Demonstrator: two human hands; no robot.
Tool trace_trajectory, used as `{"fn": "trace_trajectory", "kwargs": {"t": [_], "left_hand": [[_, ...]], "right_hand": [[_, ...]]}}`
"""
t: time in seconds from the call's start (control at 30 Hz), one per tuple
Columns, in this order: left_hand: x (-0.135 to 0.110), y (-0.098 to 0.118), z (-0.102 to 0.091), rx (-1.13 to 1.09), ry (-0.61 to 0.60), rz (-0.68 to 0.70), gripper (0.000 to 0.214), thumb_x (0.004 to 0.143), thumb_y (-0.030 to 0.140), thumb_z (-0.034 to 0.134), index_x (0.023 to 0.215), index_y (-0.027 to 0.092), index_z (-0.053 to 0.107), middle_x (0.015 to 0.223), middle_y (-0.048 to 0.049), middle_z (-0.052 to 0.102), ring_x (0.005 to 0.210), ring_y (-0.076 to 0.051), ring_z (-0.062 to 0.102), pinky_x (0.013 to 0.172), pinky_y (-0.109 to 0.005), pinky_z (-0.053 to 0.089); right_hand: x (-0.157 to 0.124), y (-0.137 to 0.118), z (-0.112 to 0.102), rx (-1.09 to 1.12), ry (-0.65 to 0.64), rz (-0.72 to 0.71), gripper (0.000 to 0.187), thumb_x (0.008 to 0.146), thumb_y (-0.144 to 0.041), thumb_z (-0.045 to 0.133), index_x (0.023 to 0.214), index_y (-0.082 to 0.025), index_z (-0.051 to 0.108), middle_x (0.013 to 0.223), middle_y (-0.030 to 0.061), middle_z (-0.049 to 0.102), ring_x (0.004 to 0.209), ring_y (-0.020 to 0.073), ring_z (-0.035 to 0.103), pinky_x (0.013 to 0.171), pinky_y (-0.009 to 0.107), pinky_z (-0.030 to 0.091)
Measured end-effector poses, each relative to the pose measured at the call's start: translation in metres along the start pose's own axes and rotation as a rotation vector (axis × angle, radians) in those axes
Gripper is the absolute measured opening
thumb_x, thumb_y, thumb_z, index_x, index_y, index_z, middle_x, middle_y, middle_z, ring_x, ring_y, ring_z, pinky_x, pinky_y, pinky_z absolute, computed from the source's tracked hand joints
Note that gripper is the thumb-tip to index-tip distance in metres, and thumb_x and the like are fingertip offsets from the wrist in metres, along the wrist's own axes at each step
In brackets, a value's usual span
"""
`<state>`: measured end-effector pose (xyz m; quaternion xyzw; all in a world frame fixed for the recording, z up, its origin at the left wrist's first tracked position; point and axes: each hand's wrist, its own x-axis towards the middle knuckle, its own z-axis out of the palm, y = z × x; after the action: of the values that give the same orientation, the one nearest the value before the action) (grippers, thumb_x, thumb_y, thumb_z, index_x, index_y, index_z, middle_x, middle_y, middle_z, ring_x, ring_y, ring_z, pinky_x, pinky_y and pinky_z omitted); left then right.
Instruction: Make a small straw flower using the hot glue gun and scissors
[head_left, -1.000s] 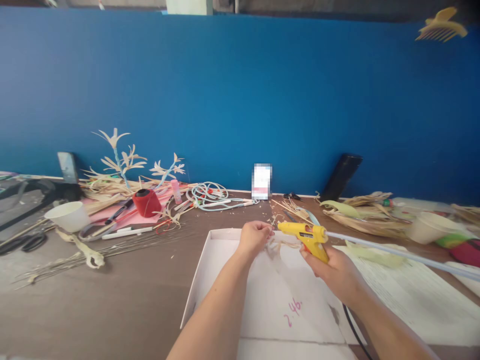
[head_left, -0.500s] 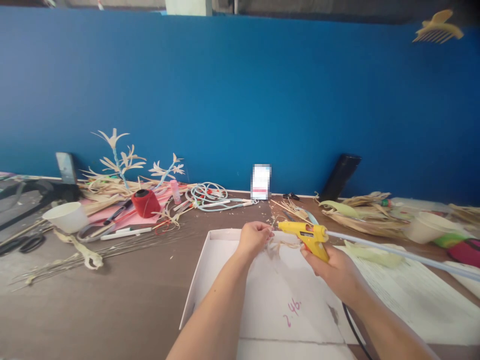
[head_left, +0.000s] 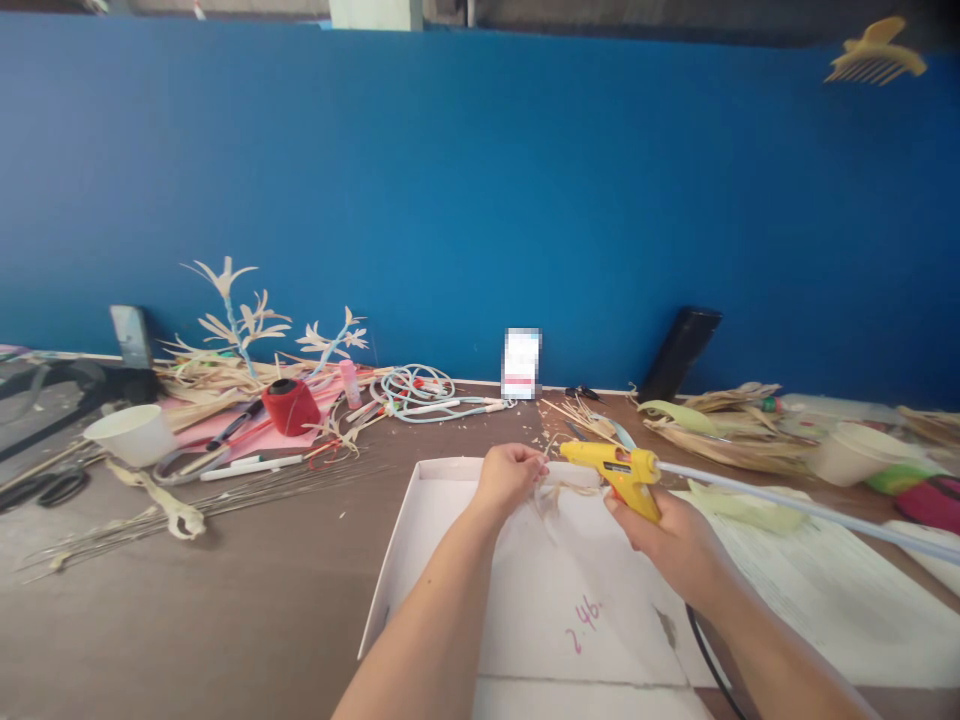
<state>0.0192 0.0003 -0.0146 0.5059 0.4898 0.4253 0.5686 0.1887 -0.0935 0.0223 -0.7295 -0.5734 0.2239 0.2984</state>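
Observation:
My right hand (head_left: 667, 540) grips a yellow glue gun (head_left: 616, 470) with a long pale glue stick (head_left: 787, 505) trailing right; its nozzle points left at my left hand. My left hand (head_left: 508, 476) is closed in a pinch on a small piece of dried straw-like husk (head_left: 559, 492). Both hands hover over a shallow white cardboard tray (head_left: 435, 540) with pink writing on it.
Left of the tray lie wire stems (head_left: 187, 505), a white cup (head_left: 131, 433), a red spool (head_left: 291, 405), scissors (head_left: 45, 487), pens and husk flowers (head_left: 240, 320). Coiled tubing (head_left: 420, 390) sits behind. To the right are husk piles (head_left: 735, 425), another cup (head_left: 855, 452) and printed paper (head_left: 825, 590).
The glue gun has shifted very slightly to the right; otherwise both hands hold their positions.

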Motion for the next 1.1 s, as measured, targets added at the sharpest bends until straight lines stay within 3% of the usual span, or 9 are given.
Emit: {"fn": "trace_trajectory", "kwargs": {"t": [0.77,1.1], "left_hand": [[0.002,-0.004,-0.001,-0.002,-0.032,0.003,0.010,0.070,0.022,0.064,0.069,0.013,0.065,0.059,-0.0020,0.062,0.048,-0.006,0.046,0.049,-0.018,0.038],[-0.001,-0.001,-0.001,-0.022,-0.034,0.006,0.008,0.071,0.018,0.060,0.067,0.013,0.064,0.058,-0.0020,0.061,0.046,-0.006,0.045,0.048,-0.019,0.036]], "right_hand": [[0.000,-0.005,-0.002,-0.053,0.062,0.022,0.035,0.076,-0.051,0.046,0.059,-0.021,0.055,0.048,-0.0001,0.055,0.049,0.0173,0.052,0.049,0.027,0.036],[0.004,0.005,-0.003,-0.072,0.013,0.035,0.038,0.078,-0.055,0.046,0.063,-0.021,0.057,0.052,-0.0002,0.057,0.053,0.0172,0.054,0.051,0.026,0.037]]}}
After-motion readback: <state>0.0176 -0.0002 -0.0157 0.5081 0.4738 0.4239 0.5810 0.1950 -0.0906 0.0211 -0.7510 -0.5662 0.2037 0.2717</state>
